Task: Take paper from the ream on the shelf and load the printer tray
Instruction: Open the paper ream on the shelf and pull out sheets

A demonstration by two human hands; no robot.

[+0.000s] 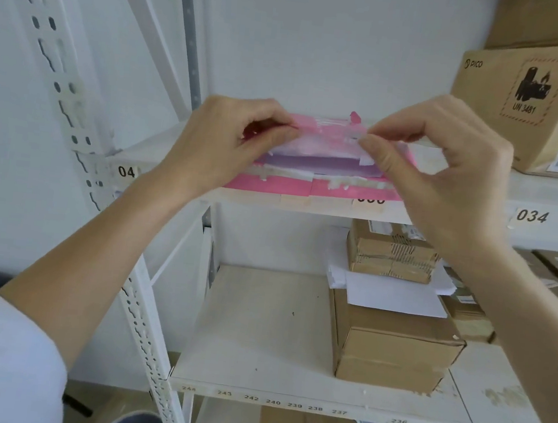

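A ream of paper in a pink wrapper (307, 186) lies at the front edge of the upper shelf (138, 158). Its end flap is torn open, and the white paper stack (313, 163) shows inside. My left hand (229, 144) pinches the upper flap of the wrapper at the left. At the right end of the same flap, my right hand (438, 159) pinches with thumb and forefinger. Both hands hold the flap lifted above the stack. No printer is in view.
A large PICO cardboard box (536, 111) stands on the upper shelf to the right. On the lower shelf (258, 329) are stacked cardboard boxes (390, 347) with loose white sheets (393, 292). A white perforated upright (142, 317) runs down the left.
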